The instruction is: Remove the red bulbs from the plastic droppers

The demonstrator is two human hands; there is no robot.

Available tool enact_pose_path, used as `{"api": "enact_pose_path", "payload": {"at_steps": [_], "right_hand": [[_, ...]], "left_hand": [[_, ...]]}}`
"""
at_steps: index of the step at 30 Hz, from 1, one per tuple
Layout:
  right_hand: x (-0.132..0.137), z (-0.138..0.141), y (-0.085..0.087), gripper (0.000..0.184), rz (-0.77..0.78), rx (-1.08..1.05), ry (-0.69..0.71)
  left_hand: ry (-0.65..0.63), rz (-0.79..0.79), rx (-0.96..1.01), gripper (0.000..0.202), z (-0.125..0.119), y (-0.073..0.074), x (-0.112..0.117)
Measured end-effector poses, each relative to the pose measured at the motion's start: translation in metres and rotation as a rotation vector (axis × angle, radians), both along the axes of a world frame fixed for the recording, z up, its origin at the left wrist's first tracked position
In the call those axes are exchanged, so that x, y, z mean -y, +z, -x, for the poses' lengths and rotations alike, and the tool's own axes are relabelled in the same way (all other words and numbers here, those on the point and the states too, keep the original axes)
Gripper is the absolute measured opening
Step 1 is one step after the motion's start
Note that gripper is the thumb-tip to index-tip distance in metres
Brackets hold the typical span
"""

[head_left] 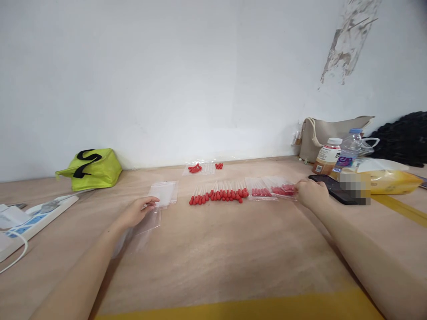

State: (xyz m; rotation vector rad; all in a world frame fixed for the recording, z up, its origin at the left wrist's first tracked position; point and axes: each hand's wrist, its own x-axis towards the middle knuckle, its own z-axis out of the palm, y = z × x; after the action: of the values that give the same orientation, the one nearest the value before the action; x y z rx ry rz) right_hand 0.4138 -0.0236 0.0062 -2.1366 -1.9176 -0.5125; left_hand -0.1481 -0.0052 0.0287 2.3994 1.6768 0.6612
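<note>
My left hand [136, 212] is over the left side of the table, fingers apart and loosely bent, beside a stack of clear plastic bags [163, 192]. More clear bags [147, 224] lie under and beside it. My right hand [311, 192] is closed at the right edge of a clear bag of red-bulbed droppers [282, 190]; its fingertips are partly hidden. Another bag of droppers [260, 192] lies left of that one, slightly overlapped. In the middle, a row of loose droppers [218, 194] lies with red bulbs toward me and clear stems toward the wall.
Near the wall lie bags with red bulbs [195, 168]. At left are a yellow-green bag [96, 171] and a power strip [40, 222]. To the right are a phone [333, 189], bottles [328, 155], a yellow tissue pack [393, 180] and a beige bag [327, 129].
</note>
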Motion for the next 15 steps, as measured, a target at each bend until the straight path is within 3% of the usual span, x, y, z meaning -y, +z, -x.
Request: {"api": "enact_pose_path", "payload": {"at_steps": [3,7,9,12,15], "right_hand": [[-0.001,0.007,0.003,0.021,-0.069,0.023,-0.047],[0.005,0.020,0.018,0.033,-0.434,-0.197,-0.220],[0.010,0.029,0.029,0.032,-0.628,-0.397,-0.213],[0.019,0.051,0.042,0.029,-0.756,-0.805,0.056],[0.032,0.090,0.040,0.035,-0.406,-1.303,0.395]], "left_hand": [[0.015,-0.207,-0.089,0.033,-0.005,-0.002,-0.003],[0.053,-0.414,-0.098,0.030,-0.026,0.004,0.004],[0.029,-0.433,-0.048,0.029,-0.043,0.008,0.012],[-0.019,-0.300,0.127,0.033,-0.075,0.013,0.025],[-0.021,-0.033,0.444,0.040,-0.107,0.012,0.037]]}}
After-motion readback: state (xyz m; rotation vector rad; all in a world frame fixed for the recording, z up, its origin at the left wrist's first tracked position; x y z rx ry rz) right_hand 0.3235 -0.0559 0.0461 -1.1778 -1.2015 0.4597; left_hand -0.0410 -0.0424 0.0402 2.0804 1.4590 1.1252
